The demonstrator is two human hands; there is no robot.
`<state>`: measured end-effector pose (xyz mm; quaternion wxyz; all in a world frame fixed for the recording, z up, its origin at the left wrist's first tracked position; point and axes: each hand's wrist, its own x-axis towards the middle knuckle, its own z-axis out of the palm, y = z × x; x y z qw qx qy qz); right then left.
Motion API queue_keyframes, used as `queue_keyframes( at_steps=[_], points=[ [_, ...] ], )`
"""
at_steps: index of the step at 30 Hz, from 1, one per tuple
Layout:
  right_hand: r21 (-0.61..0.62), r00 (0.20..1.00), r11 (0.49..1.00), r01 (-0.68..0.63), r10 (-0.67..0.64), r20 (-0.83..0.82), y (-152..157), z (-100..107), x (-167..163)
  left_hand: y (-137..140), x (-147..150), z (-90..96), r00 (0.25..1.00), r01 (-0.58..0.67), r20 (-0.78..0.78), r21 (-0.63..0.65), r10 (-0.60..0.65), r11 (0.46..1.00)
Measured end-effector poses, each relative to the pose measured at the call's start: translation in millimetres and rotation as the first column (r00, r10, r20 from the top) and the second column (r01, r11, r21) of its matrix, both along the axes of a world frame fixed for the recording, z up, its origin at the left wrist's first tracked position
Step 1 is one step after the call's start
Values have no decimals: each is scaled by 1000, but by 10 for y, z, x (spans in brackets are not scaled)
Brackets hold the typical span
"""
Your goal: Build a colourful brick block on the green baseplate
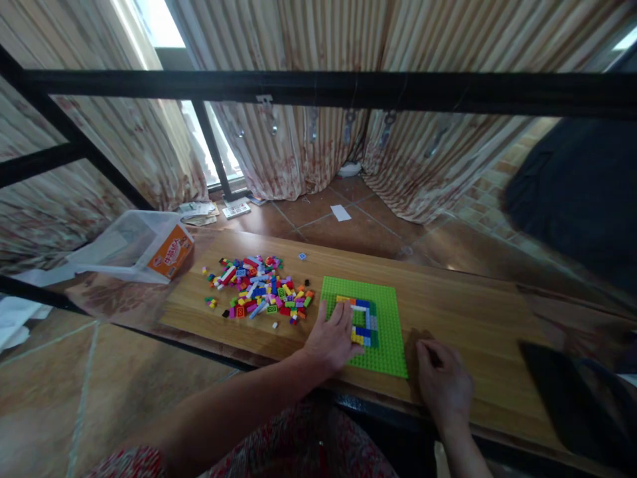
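On the wooden table, a green baseplate (385,362) carries a square ring of colored building bricks (368,318), blue, yellow, orange and pale blue among them. My left hand (332,337) lies over the left side of this ring, fingers stretched out and touching the bricks there; it covers part of them. Just right of the baseplate, my right hand (445,378) rests on the table with its fingers curled in, and I see nothing in it. A loose pile of mixed bricks (259,289) spreads out left of the baseplate.
A clear plastic box (129,245) with an orange label stands past the table's left end. A dark flat object (562,392) lies at the right end. A black metal bar (318,86) crosses beyond the table, with curtains (298,146) behind it.
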<state>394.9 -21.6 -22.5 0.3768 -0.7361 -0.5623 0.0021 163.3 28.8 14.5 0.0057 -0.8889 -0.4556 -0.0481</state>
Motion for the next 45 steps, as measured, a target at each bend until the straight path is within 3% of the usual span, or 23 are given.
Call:
queue_keyframes(
  at_steps=[7, 11, 15, 20, 25, 29, 32, 35, 38, 42, 45],
  points=[
    [-12, 1000, 1000, -2, 2, 28, 14, -54, 36, -108, -25, -29, 997, -45, 58, 50, 42, 998],
    [-2, 999, 1000, 4, -4, 33, 23, -66, 42, -205, -170, 84, 982, -90, 172, 76, 76, 993],
    [11, 1000, 1000, -14, 14, 25, 30, -85, 54, -427, -526, 182, 944, -206, 278, 84, 175, 975],
    [-16, 1000, 1000, 0, 0, -8, 37, -84, 116, -706, -1143, 63, 859, -374, 405, 75, 314, 925],
    [-82, 987, 995, 56, -68, -146, 15, 106, -7, -701, -1463, -85, 756, -478, 521, 24, 397, 878],
    [-49, 980, 994, -93, 83, -183, -20, 348, -521, -591, -1470, -111, 726, -478, 541, -45, 424, 877],
    [-12, 913, 939, -345, 333, -234, -32, 455, -1037, -518, -1429, -105, 724, -460, 552, -61, 414, 886],
    [-11, 844, 860, -511, 499, -199, -7, 471, -1479, -481, -1386, -85, 717, -432, 566, -94, 406, 897],
    [-29, 786, 793, -609, 598, -157, 66, 448, -1781, -475, -1378, -56, 668, -456, 596, -145, 445, 878],
    [-39, 722, 724, -689, 679, -134, 184, 424, -2019, -440, -1464, -25, 547, -612, 641, -133, 538, 780],
    [-39, 699, 701, -712, 701, -140, 208, 404, -2117, -363, -1548, -23, 549, -635, 617, -131, 564, 761]
  ],
)
